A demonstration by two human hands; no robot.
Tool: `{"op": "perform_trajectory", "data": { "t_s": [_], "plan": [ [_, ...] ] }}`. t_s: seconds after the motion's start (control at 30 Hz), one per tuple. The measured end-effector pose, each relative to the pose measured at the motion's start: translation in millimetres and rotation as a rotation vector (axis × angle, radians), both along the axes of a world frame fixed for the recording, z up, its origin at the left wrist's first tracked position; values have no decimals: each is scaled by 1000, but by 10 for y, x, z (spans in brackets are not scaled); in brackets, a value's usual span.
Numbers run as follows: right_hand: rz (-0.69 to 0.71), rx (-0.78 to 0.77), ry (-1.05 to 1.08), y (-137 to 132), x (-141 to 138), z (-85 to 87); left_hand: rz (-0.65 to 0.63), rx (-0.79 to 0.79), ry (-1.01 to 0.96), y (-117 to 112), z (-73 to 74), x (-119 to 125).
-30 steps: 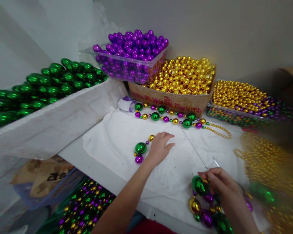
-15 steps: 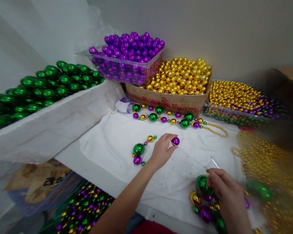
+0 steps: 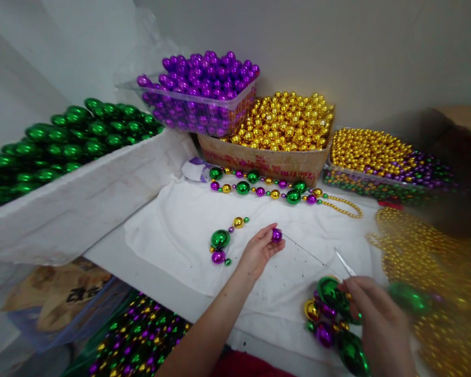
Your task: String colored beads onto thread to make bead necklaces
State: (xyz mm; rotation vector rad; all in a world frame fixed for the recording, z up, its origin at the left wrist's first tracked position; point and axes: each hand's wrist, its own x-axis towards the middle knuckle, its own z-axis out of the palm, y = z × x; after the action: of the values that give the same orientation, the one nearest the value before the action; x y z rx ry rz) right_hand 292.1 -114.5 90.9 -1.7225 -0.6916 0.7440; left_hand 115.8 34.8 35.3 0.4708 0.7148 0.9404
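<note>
My left hand (image 3: 258, 252) pinches a small purple bead (image 3: 277, 235) between thumb and fingers over the white cloth (image 3: 180, 235). A thin thread (image 3: 306, 254) runs from that bead toward my right hand (image 3: 377, 319), which is closed around a metal needle (image 3: 344, 263). Under my right hand lies a strung bunch of green, gold and purple beads (image 3: 329, 319). Left of my left hand, a few loose beads (image 3: 222, 242) rest on the cloth, the largest one green.
A finished bead strand (image 3: 275, 187) lies along the back of the cloth. Behind it stand a clear tub of purple beads (image 3: 198, 91), a cardboard box of gold beads (image 3: 282, 125) and a tray of small beads (image 3: 384, 157). Green beads (image 3: 63, 141) fill a white box at left.
My left hand lifted off the cloth with a purple bead pinched in it and drew it toward the thread. My right hand stayed by the strung beads, shifting slightly right.
</note>
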Motion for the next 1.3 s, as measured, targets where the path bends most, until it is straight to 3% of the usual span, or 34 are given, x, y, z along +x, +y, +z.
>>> {"op": "perform_trajectory", "data": {
  "t_s": [0.53,0.93,1.17,1.3],
  "plan": [
    [94,66,-225,-9,-41,6,79,-22,-18,60,-56,-89],
    [123,41,-229,25,-65,-22,29,49,-3,-4,25,-105],
    [165,13,-126,62,-179,-170,133,17,14,-39,93,-46],
    [170,28,-98,50,-201,-203,126,43,6,-35,142,-61]
  ]
}}
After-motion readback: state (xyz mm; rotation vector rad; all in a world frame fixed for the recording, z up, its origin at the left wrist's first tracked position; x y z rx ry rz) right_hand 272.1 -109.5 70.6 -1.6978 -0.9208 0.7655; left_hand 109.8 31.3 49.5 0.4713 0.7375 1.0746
